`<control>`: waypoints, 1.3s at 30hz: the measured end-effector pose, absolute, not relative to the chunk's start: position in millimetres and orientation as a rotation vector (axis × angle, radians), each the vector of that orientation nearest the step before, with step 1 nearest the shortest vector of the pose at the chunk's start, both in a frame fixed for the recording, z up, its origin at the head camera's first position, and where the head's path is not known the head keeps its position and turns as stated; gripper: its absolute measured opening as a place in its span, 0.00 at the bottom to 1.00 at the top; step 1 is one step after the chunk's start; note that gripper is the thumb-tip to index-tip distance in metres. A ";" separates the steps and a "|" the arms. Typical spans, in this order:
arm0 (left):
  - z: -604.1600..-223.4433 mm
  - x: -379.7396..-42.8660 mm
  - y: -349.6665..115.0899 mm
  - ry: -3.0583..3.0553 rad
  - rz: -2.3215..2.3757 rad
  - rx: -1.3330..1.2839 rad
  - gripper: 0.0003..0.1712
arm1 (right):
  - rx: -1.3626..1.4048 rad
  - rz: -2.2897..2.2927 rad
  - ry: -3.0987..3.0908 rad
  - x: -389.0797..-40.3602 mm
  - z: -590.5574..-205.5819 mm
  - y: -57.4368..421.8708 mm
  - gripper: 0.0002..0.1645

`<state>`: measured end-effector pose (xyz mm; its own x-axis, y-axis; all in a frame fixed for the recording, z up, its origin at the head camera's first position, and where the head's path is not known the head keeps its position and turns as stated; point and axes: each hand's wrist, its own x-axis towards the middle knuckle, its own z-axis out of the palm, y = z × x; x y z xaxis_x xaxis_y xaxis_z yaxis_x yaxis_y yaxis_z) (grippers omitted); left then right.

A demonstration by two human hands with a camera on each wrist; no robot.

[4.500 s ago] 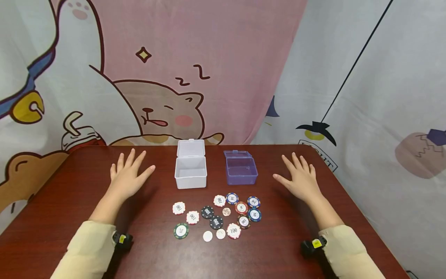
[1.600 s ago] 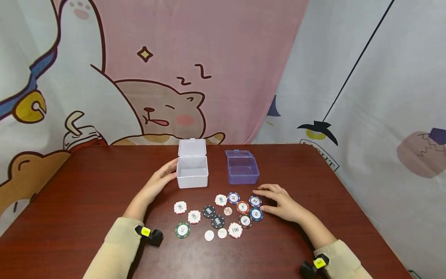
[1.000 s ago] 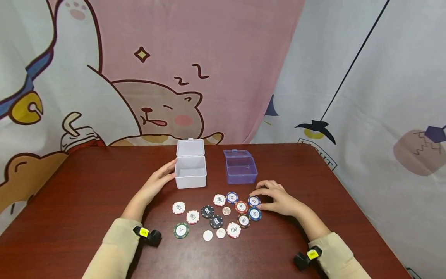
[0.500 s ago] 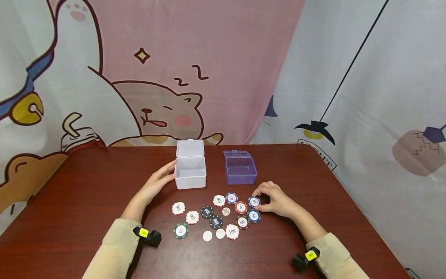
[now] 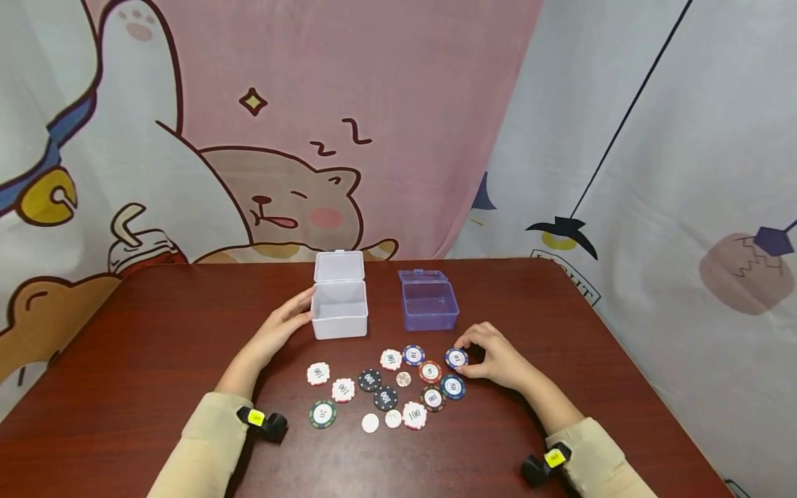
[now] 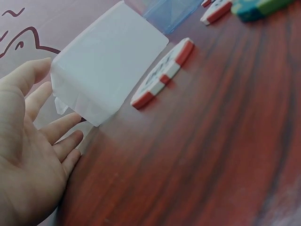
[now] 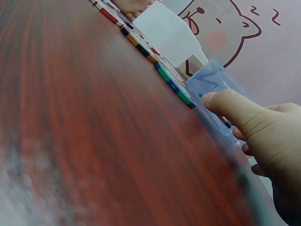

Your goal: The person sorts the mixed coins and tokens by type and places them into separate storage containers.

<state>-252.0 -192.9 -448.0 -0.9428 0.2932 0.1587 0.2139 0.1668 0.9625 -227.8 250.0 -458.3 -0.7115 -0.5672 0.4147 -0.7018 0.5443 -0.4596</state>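
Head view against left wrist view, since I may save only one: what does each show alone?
Only the head view shows the right hand pinching a blue-rimmed 10 chip, and two black 100 chips. Only the left wrist view shows the palm of the left hand. Both show the white box, purple box, red-and-white chips and table.

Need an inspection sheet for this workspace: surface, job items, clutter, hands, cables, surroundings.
Surface: red-brown table, wood-grained, somewhat glossy.
Job items: white box and purple translucent box, lids raised; loose chips and small pale discs lie in front.
Clutter: nothing seen.
Hands: left hand touches the white box's left side; right hand pinches a blue-rimmed chip. Each wrist wears a camera.
Cables: none identifiable; dark curved line at lower right unclear.
Surroundings: cartoon-printed fabric behind and to the right.
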 end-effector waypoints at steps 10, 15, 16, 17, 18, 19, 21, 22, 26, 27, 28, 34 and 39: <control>-448.0 -251.4 -193.9 2.354 1.912 0.506 0.31 | 1.042 0.943 -2.499 -223.5 -452.9 238.9 0.19; -448.7 -251.7 -194.3 2.356 1.906 0.506 0.31 | 1.034 0.934 -2.486 -220.0 -451.4 228.6 0.20; -448.6 -251.7 -194.4 2.356 1.906 0.505 0.31 | 1.029 0.934 -2.489 -219.0 -450.6 226.3 0.20; -448.5 -251.8 -194.4 2.356 1.905 0.504 0.31 | 1.028 0.932 -2.490 -218.0 -449.8 224.0 0.20; -448.5 -251.8 -194.5 2.356 1.906 0.504 0.31 | 1.024 0.935 -2.495 -217.0 -448.9 221.5 0.20; -448.6 -252.0 -194.6 2.358 1.904 0.503 0.31 | 1.021 0.931 -2.501 -216.1 -448.3 219.2 0.20; -448.8 -252.2 -194.7 2.360 1.902 0.502 0.31 | 1.017 0.922 -2.510 -214.1 -447.1 214.7 0.20; -449.1 -252.5 -194.8 2.362 1.900 0.502 0.31 | 1.016 0.921 -2.509 -213.0 -446.2 212.4 0.20; -449.5 -252.6 -194.8 2.367 1.896 0.503 0.32 | 1.012 0.913 -2.507 -209.7 -443.3 203.2 0.20; -449.5 -252.6 -194.7 2.367 1.897 0.503 0.32 | 1.011 0.911 -2.499 -209.4 -442.9 201.0 0.20; -449.7 -252.7 -194.6 2.367 1.898 0.503 0.32 | 1.011 0.914 -2.492 -208.9 -442.2 198.7 0.20; -449.2 -251.8 -193.3 2.358 1.901 0.505 0.31 | 1.021 0.923 -2.445 -208.2 -438.8 185.1 0.20; -448.3 -251.6 -193.1 2.356 1.901 0.496 0.32 | 1.037 0.908 -2.424 -209.2 -435.5 173.6 0.20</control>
<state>-251.6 -193.1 -448.3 -0.9452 0.2933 0.1437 0.2024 0.1808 0.9625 -209.2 173.6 -435.5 -0.6703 -0.5137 0.5355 -0.7391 0.5266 -0.4200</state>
